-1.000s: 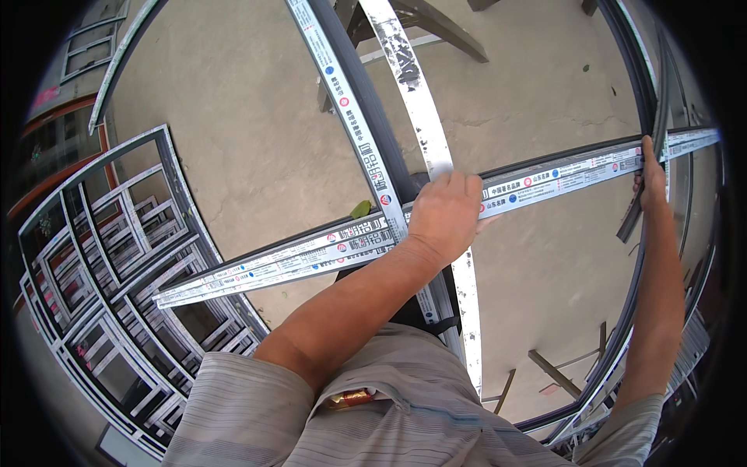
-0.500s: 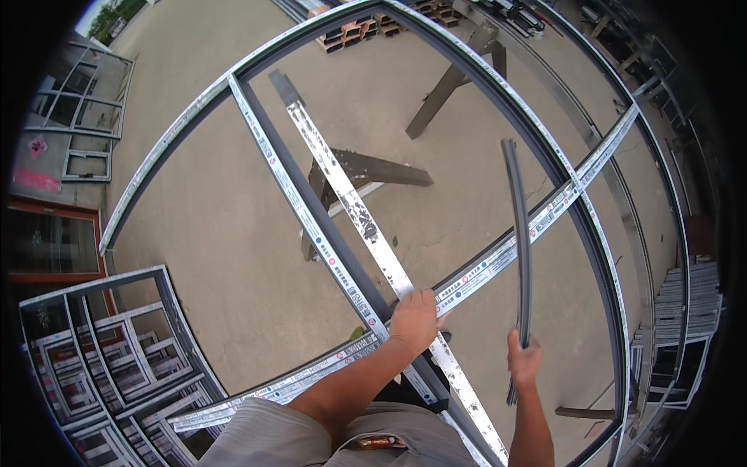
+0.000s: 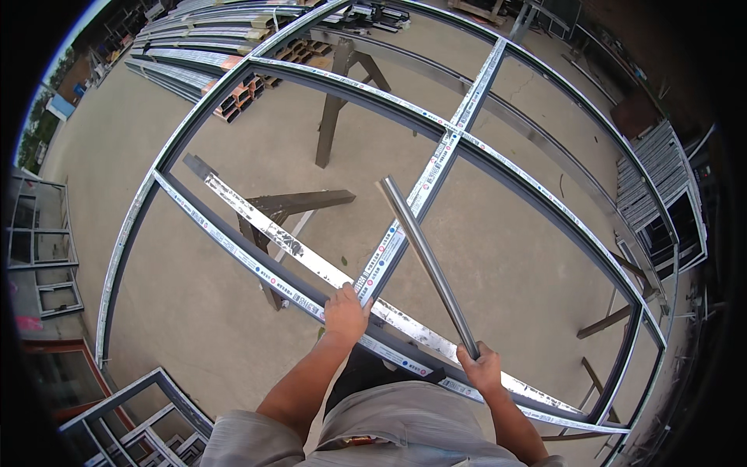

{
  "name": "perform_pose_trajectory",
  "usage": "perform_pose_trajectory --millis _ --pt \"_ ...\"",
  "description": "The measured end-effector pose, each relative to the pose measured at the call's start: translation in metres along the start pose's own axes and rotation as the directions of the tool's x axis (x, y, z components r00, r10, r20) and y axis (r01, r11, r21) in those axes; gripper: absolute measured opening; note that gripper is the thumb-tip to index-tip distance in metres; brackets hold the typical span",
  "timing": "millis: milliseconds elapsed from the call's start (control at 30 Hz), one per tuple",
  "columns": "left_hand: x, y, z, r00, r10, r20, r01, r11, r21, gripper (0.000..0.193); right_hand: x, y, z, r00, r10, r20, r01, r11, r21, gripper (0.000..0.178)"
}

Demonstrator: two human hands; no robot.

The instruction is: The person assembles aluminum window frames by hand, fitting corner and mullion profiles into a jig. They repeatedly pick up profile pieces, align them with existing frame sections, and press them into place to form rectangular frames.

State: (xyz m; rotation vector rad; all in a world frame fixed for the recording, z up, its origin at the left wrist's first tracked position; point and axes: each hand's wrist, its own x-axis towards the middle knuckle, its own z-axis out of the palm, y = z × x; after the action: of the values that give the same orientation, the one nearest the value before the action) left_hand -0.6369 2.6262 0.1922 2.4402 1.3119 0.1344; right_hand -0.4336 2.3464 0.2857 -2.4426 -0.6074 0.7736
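Note:
A large metal window frame (image 3: pixel 268 276), its faces covered with printed white film, spreads out in front of me. My left hand (image 3: pixel 346 314) grips it where a crossbar (image 3: pixel 408 214) meets the near bar. In my right hand (image 3: pixel 480 367) is the near end of a long grey metal strip (image 3: pixel 430 265). That strip slants away to the far left, passing above the frame's right-hand opening with its far end close to the crossbar. Beneath the near bar runs a worn white support beam (image 3: pixel 264 226), partly hidden by the frame and my left hand.
Brown metal trestle legs (image 3: pixel 299 202) stand under and beyond the frame. Long wrapped profiles (image 3: pixel 210 50) are stacked at the far left. More window frames (image 3: pixel 144 424) lean at the lower left, and a pile of grey profiles (image 3: pixel 657 175) lies at the right.
My view has turned to the right. The strip in my right hand has tilted, its far end swinging left toward the crossbar. My left hand remains at the frame's joint.

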Motion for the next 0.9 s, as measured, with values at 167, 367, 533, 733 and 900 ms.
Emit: perform_pose_trajectory --millis 167,367,533,733,900 --pt "-0.028 0.001 -0.01 0.992 0.028 -0.124 -0.026 0.999 0.019 0.07 -0.015 0.025 -0.012 0.99 -0.141 0.013 0.141 0.989 -0.049 0.048" --pt "-0.116 0.049 -0.037 0.944 0.031 -0.329 -0.078 0.988 -0.131 0.079 -0.04 0.074 -0.018 0.966 -0.238 0.096 0.251 0.957 -0.149 0.046" --pt "-0.201 0.069 -0.047 0.928 -0.016 -0.373 -0.041 0.989 -0.144 0.087 -0.062 0.091 -0.026 0.881 -0.38 0.282 0.449 0.859 -0.245 0.048" --pt "-0.276 0.038 -0.056 0.94 -0.044 -0.339 0.053 0.998 0.017 0.082 -0.084 0.079 -0.032 0.746 -0.532 0.4 0.65 0.713 -0.264 0.047" --pt "-0.325 -0.007 -0.074 0.928 -0.059 -0.369 0.085 0.995 0.055 0.05 -0.099 0.062 -0.042 0.65 -0.538 0.536 0.741 0.604 -0.293 0.052"
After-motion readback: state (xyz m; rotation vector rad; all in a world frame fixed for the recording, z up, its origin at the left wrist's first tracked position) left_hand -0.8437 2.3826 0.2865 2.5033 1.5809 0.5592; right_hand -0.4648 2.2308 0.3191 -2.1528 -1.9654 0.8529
